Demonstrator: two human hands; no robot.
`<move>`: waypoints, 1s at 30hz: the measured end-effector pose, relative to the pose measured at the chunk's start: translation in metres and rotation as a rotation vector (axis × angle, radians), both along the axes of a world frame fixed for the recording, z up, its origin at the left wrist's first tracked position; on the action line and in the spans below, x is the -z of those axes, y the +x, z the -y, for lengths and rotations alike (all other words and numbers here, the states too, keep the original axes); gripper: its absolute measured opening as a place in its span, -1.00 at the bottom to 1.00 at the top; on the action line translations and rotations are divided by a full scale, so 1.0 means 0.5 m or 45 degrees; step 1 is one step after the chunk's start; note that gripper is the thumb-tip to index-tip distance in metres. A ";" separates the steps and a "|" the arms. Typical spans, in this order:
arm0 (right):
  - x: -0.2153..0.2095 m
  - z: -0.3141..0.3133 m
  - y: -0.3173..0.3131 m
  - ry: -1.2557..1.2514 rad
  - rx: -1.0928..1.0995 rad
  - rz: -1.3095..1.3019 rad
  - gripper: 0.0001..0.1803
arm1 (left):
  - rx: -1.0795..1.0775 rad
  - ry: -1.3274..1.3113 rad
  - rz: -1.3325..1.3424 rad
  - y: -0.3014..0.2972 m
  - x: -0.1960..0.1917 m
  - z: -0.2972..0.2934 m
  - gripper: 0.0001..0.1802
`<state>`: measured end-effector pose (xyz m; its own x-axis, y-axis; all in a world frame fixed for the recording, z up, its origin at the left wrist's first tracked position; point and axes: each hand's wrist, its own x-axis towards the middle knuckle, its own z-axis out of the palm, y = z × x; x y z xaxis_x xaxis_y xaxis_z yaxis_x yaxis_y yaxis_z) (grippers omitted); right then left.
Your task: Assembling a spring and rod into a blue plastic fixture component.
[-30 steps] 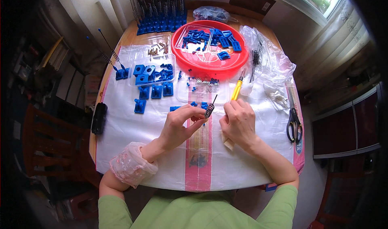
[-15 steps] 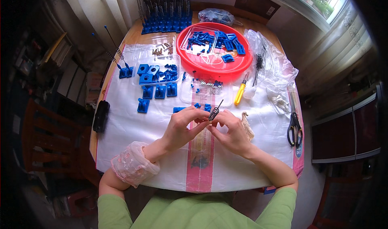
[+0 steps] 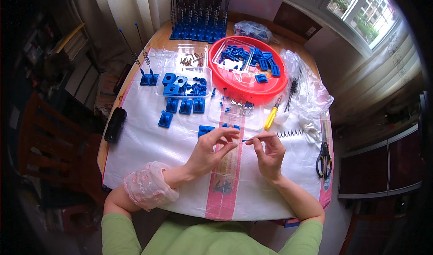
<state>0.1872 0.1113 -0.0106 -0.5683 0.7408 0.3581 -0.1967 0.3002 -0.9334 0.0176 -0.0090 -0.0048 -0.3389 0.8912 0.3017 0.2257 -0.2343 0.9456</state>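
The right hand pinches a thin black coiled-wire spring above the white-covered desk; it lies crosswise, coil rightward, small blue tip pointing toward the left hand, whose fingers are parted, apparently empty.

A curtain hangs — pale — beside a window.

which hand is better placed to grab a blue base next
Probably the left hand: it looks empty and open, close to a blue base, while the right hand holds the coiled wire.
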 end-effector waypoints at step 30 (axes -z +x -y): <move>0.013 0.020 0.009 0.238 -0.013 0.163 -0.88 | 0.344 -0.427 0.747 -0.027 0.040 -0.007 -0.82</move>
